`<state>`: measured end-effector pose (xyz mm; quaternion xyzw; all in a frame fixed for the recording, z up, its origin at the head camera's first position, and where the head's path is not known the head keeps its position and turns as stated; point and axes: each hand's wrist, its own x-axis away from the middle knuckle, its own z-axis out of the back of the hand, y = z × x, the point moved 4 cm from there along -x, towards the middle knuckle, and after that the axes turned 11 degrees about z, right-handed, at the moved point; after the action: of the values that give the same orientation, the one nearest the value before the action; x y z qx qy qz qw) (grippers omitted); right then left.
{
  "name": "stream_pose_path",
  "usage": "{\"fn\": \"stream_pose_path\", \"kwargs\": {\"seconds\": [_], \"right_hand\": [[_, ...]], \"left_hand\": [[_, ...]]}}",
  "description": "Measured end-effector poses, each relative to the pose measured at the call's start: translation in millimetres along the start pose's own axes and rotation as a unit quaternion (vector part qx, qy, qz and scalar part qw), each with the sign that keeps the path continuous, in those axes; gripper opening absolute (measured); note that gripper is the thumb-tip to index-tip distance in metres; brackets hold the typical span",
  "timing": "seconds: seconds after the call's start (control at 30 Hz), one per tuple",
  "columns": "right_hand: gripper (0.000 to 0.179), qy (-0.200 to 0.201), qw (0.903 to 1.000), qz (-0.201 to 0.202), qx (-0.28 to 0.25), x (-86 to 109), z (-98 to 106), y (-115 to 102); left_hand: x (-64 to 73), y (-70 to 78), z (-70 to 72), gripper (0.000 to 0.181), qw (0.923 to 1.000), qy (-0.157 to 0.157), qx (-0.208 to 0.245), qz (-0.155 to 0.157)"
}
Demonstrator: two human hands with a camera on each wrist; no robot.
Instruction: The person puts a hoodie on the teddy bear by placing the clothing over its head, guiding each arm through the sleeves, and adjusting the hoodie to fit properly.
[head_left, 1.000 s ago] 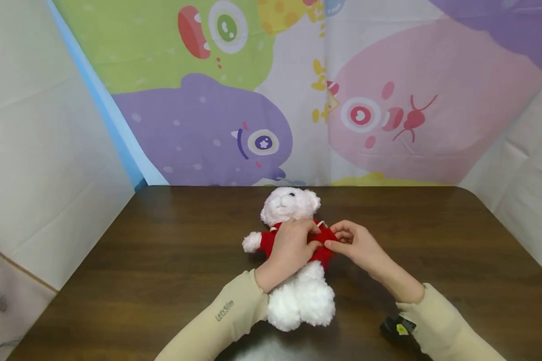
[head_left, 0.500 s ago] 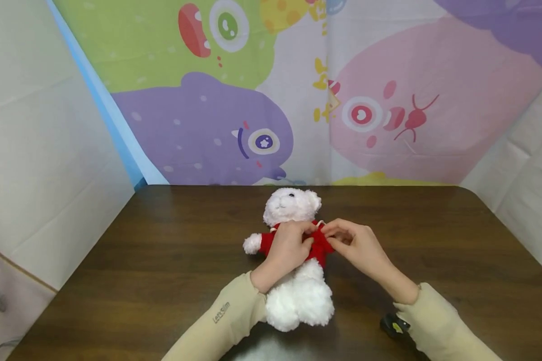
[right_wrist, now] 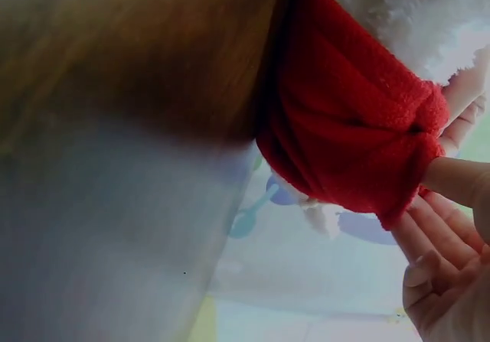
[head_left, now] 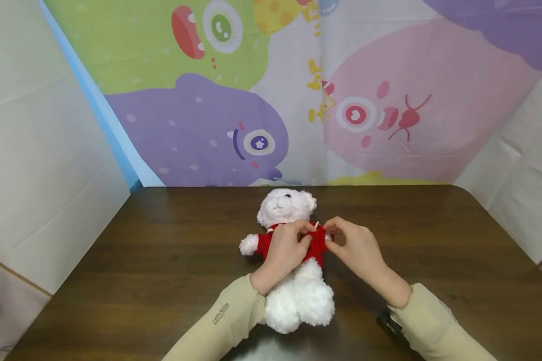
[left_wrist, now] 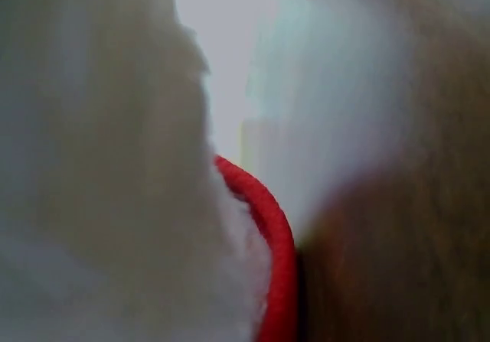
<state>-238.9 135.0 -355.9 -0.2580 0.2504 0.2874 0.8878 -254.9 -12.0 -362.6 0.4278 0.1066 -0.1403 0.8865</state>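
Observation:
A white plush bear (head_left: 300, 301) in a red top (head_left: 316, 245) lies face up on the dark wooden table, head toward the far edge. My left hand (head_left: 282, 253) lies over its chest, thumb and index finger pinching the red cloth. At the sleeve on the right, my right hand (head_left: 357, 250) holds the cuff between thumb and fingers, with a bit of white paw showing there. In the right wrist view the red sleeve (right_wrist: 352, 128) bunches toward my right hand's fingers (right_wrist: 440, 235). The left wrist view shows mostly blurred white and the red hem (left_wrist: 279, 258).
The wooden table (head_left: 162, 260) stretches out on both sides of the bear. A small black object (head_left: 390, 323) sits by my right cuff, partly hidden. Behind the far edge hangs a cartoon-printed cloth (head_left: 235, 125), with pale panels at the sides.
My right hand has shifted slightly at the sleeve, and white paw now shows at the cuff. My left hand stays on the chest. The whole head view has shifted a little.

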Motion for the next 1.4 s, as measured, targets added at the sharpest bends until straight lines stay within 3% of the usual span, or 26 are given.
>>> {"fn": "stream_pose_path", "kwargs": {"seconds": [0.1,0.23,0.4,0.57,0.7,0.83,1.0,1.1,1.23,1.4], "right_hand": [[0.023,0.003,1.0,-0.006,0.005,0.1,0,1],[0.025,0.045,0.999,0.0,-0.001,0.0,1,5],[0.027,0.075,0.9968,-0.004,-0.026,-1.9,3,12],[0.027,0.055,0.9957,-0.052,-0.054,-3.6,7,26],[0.025,0.047,0.9916,-0.096,-0.073,-5.4,11,38],[0.023,0.033,0.9905,-0.102,-0.086,-4.0,11,37],[0.022,0.016,0.9939,-0.059,-0.092,-3.0,11,29],[0.024,0.013,0.996,-0.011,-0.088,-4.1,10,21],[0.026,0.023,0.9954,0.043,-0.083,-4.6,8,8],[0.028,0.057,0.9913,0.022,-0.116,-2.3,9,3]], "left_hand": [[0.5,0.2,-0.7,0.016,0.9998,-0.006,0.019,-0.005],[1.0,4.8,-1.4,0.021,0.9975,-0.01,-0.026,-0.066],[2.1,10.6,1.1,0.02,0.9775,0.012,-0.153,-0.145],[2.2,11.2,2.8,0.014,0.9626,0.03,-0.214,-0.163],[1.4,9.6,4.4,0.012,0.9621,0.033,-0.22,-0.158],[1.4,8.8,2.8,0.014,0.964,0.02,-0.219,-0.15],[-2.4,9.5,2.9,0.014,0.9845,0.006,-0.147,-0.096],[-4.4,13.0,0.8,0.02,0.9908,0.012,-0.106,-0.083],[-5.7,18.0,-7.0,0.027,0.9885,0.02,-0.107,-0.106],[-6.0,19.4,-12.4,0.025,0.982,0.013,-0.14,-0.126]]}}
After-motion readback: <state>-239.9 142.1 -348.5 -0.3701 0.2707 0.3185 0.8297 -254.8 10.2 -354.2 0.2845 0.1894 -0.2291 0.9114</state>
